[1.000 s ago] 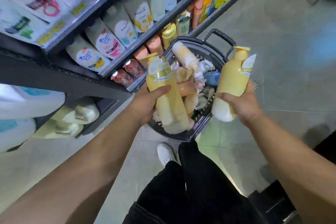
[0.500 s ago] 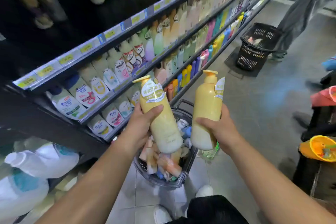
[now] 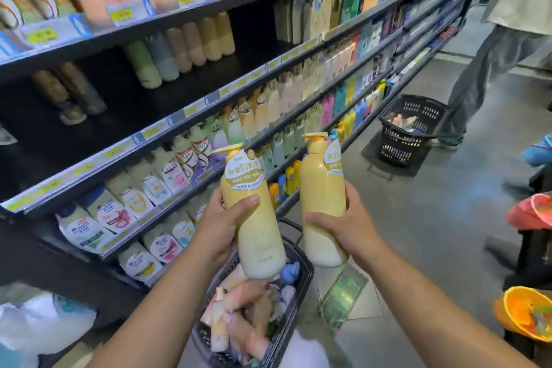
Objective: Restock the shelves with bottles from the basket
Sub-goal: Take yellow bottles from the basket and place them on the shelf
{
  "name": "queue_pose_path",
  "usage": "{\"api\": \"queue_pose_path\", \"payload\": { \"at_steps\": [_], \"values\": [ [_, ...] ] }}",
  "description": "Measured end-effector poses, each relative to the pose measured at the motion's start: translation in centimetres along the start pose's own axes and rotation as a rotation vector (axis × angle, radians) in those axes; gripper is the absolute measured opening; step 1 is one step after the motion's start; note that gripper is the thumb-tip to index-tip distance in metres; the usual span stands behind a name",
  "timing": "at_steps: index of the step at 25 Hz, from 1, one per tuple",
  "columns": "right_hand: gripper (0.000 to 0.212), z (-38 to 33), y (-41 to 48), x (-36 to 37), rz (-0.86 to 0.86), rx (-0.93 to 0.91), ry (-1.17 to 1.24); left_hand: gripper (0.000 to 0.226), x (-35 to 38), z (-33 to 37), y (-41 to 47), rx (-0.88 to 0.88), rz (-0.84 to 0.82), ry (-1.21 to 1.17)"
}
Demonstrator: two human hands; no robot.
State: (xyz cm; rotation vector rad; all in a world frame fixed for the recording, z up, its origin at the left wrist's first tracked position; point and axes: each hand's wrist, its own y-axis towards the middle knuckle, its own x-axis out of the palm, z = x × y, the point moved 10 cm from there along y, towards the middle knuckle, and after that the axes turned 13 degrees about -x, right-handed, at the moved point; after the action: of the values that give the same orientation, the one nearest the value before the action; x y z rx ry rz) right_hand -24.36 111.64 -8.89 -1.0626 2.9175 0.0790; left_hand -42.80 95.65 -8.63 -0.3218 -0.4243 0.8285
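Note:
I hold two yellow pump bottles upright in front of the shelves. My left hand grips the left yellow bottle around its middle. My right hand grips the right yellow bottle near its lower half. Below them on the floor stands the dark basket, holding several pale and pink bottles. The black shelves run along the left; one tier has a wide dark gap beside several pastel bottles.
A second black basket sits on the floor farther down the aisle, with a person's legs beside it. Orange and red plastic items are at the right edge. Large white jugs lie at lower left.
Both hands lifted the yellow bottles up out of the basket to chest height. My view has tilted up from the basket to the shelves and the aisle.

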Motion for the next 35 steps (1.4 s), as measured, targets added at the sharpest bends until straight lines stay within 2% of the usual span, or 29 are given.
{"api": "queue_pose_path", "payload": {
  "at_steps": [3, 8, 15, 20, 26, 31, 35],
  "values": [
    [0.083, -1.1, 3.1, -3.9, -0.057, -0.017, -0.007, 0.064, 4.7, 0.5, 0.8, 0.03, 0.02, -0.009],
    [0.081, -2.6, 7.9, -8.7, -0.093, -0.016, -0.021, 0.08, 10.2, 2.3, 2.6, 0.05, 0.048, -0.044],
    [0.084, -2.9, 16.8, -10.7, -0.131, -0.042, -0.072, 0.051, 13.8, 5.7, 9.0, 0.105, 0.087, -0.052],
    [0.088, -2.5, 26.1, -10.5, -0.173, -0.054, -0.131, 0.063, 14.8, 8.0, 17.1, 0.092, 0.131, -0.129],
    [0.075, -3.0, 37.7, -8.5, -0.272, -0.099, -0.177, 0.053, 15.3, 12.8, 27.3, 0.119, 0.175, -0.207],
    [0.081, -3.5, 45.4, -5.6, -0.36, -0.13, -0.191, 0.055, 15.3, 16.2, 32.1, 0.131, 0.261, -0.232],
    [0.083, -4.1, 51.6, -2.2, -0.496, -0.198, -0.224, 0.055, 14.1, 17.8, 35.1, 0.162, 0.354, -0.312]
  ]
}}
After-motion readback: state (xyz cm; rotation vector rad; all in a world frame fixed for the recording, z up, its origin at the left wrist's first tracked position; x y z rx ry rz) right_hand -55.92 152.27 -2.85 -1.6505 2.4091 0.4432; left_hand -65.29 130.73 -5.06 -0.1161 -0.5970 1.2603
